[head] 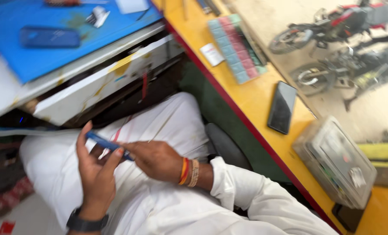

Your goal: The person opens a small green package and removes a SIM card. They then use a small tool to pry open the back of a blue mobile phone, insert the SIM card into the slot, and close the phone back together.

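1. Left hand [96, 167] w/ its grip closed on a thin blue phone [108, 144], held over the lap, below the counter [263, 93].
2. Right hand [157, 160] pinches the phone's near end, fingertips only.
3. Risk, judged: held edge-on w/ no support under it, so it could slip to the floor.
4. Count: 1 blue phone held, 1 blue phone on the blue mat [50, 37], 1 black phone [282, 107] on counter, 1 clear parts box [335, 161], 2 motorbikes outside.

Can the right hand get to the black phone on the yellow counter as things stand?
Probably yes: the black phone lies bare on the yellow counter, nothing on top. But the right hand is busy on the blue phone.
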`<state>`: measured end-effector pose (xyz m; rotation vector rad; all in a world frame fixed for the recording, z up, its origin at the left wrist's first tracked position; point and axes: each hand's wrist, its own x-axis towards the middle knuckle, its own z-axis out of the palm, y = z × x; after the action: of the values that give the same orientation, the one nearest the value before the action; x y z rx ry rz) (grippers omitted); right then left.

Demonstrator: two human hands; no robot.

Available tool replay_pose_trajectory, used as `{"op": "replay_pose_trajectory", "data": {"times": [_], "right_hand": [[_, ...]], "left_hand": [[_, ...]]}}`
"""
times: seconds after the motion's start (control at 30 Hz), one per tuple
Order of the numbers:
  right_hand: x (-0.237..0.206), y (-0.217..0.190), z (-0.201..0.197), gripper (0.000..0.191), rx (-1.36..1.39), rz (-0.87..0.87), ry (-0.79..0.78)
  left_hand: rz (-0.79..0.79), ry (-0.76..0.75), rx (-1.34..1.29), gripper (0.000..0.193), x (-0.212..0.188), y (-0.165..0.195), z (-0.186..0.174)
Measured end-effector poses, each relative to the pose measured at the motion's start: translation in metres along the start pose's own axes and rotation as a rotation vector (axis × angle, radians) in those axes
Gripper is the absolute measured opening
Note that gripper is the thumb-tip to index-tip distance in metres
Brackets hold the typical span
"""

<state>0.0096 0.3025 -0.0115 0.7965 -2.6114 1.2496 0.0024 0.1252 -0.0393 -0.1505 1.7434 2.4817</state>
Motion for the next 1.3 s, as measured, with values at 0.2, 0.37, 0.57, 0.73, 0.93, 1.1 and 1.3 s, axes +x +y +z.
{"op": "replay_pose_trajectory", "data": {"times": [0.2,0.37,0.57,0.73,0.93,1.1,1.3], "right_hand": [[-0.003,-0.006,-0.006,0.050,-0.042,0.073,-0.044],[-0.007,0.001,0.001,0.047,-0.069,-0.040,0.056],[0.006,0.008,0.017,0.029,-0.148,-0.199,0.090],[0.017,-0.011,0.017,0.041,-0.172,-0.153,0.067],[0.023,-0.024,0.014,0.038,-0.159,-0.127,0.064],[0.027,-0.023,0.005,0.025,-0.143,-0.100,0.122],[0.026,-0.003,0.007,0.022,0.154,0.159,0.101]], "left_hand": [[0.048,-0.063,-0.035,0.089,0.001,-0.011,-0.002],[0.022,-0.033,-0.035,0.089,0.007,-0.024,-0.009],[0.050,-0.125,-0.082,0.084,0.016,-0.028,-0.024],[-0.043,-0.105,-0.204,0.084,0.012,-0.015,-0.026],[0.046,-0.103,-0.225,0.081,0.007,-0.009,-0.024],[0.064,-0.137,-0.102,0.083,0.001,-0.012,-0.024],[0.045,-0.201,0.078,0.088,-0.010,-0.018,-0.005]]}}
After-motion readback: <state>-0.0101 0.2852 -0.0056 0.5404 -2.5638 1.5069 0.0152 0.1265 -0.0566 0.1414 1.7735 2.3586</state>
